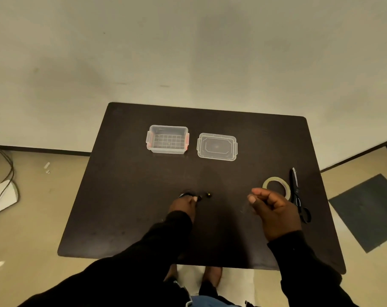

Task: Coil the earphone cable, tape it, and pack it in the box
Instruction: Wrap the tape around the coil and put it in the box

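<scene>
— Starting with the biggest: dark tabletop (130,218) filling the middle, set against a pale wall.

— Then the arms?

— Reaching in from the near edge, both in black sleeves. Left hand (183,207) lying low near the middle of the tabletop, fingers curling down onto the earphone cable (188,193), pinching the dark bundle against the surface. Two small earbuds (208,194) lying just right of those fingertips, touching the tabletop.

— And the other?

— Right hand (274,209) hovering above the right half, fingers curling loosely, thumb pressing toward the forefinger. Possibly pinching a clear scrap of tape, but too faint to tell.

— Moving on to the containers?

— Clear box (167,139) sitting open toward the far edge, left of centre, orange latches showing at its ends. Its lid (217,147) lying flat just beside it on the right, apart from it.

— Smaller things?

— Black scissors (297,196) lying lengthwise near the right edge. Tape roll (276,181) lying flat just left of them, partly hiding behind the right hand.
</scene>
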